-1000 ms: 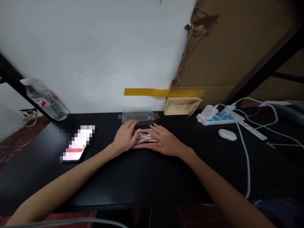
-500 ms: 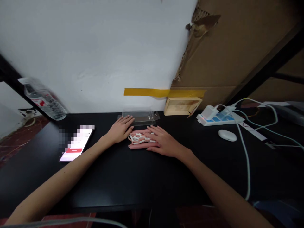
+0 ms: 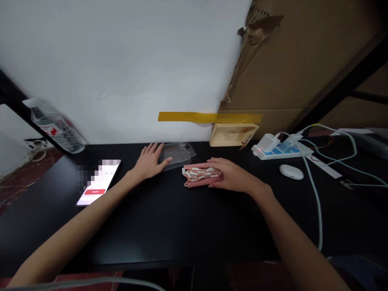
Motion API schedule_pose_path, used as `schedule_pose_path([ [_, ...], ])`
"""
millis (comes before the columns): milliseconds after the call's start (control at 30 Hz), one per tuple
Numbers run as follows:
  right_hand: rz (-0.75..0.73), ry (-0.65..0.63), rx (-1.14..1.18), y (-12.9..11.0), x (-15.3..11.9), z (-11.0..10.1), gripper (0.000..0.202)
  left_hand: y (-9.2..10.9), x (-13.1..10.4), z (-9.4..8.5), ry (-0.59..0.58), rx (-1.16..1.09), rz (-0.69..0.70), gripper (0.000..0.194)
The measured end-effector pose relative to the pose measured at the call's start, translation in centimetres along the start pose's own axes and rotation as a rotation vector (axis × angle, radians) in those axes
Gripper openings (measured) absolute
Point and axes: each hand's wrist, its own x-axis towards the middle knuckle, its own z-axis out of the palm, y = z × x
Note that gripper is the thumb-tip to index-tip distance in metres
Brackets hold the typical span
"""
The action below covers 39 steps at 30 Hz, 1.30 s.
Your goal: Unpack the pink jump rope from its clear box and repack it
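My right hand (image 3: pixel 228 174) grips the right end of a pink tray (image 3: pixel 197 184) that stands on the black table, thumb on the near side and fingers on the far side. Inside the tray lie several small white-and-pink sticks (image 3: pixel 200 173), too small to name surely. My left hand (image 3: pixel 150 163) rests with fingers spread at the left edge of a clear plastic sleeve (image 3: pixel 177 155), its thumb over the plastic. The sleeve lies flat behind the tray, close to the wall.
A lit phone (image 3: pixel 98 186) lies to the left, with a plastic bottle (image 3: pixel 60 129) behind it. A wooden box (image 3: pixel 232 135) leans at the wall. On the right are a power strip (image 3: pixel 280 151) with cables and a white earbud case (image 3: pixel 291 171).
My right hand has moved right, and the pink tray has slid right with it. The clear sleeve has turned at an angle; my left hand has shifted slightly left, away from the tray.
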Motion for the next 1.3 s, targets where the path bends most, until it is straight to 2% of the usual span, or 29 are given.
schedule_pose_path([
  [100,0.014,0.079,-0.068,0.2,0.3,1.6,0.082,-0.5,0.0,0.3,-0.126,0.023,0.012,0.088],
  [233,-0.017,0.036,-0.133,0.6,0.7,3.1,0.085,-1.3,0.2,-0.2,-0.189,0.026,0.074,0.090],
  [367,-0.004,0.010,-0.132,1.3,0.6,2.9,0.079,-2.0,0.4,-1.2,-0.232,0.032,0.132,0.096],
  [600,0.033,0.028,-0.094,2.5,0.3,2.4,0.066,-3.2,0.8,-3.9,-0.370,-0.046,0.076,0.126],
  [667,0.066,0.015,-0.109,2.9,0.1,2.4,0.070,-3.4,0.7,-4.6,-0.417,-0.062,0.092,0.127],
  [733,0.153,0.002,-0.126,3.5,-0.1,2.4,0.084,-3.3,0.7,-5.0,-0.448,-0.081,0.147,0.123],
  [833,0.237,-0.016,-0.120,4.4,-0.3,2.5,0.102,-2.8,0.5,-4.7,-0.442,-0.105,0.239,0.115],
  [1000,0.140,0.031,-0.064,5.1,-0.3,2.5,0.093,-1.8,0.1,-2.6,-0.355,-0.080,0.300,0.111],
  [1100,0.133,0.059,-0.031,5.1,-0.3,2.4,0.091,-1.3,-0.2,-1.7,-0.290,-0.054,0.335,0.110],
  [1300,0.166,0.086,-0.004,5.0,-0.2,2.2,0.089,-0.8,-0.3,-1.6,-0.261,-0.035,0.312,0.108],
])
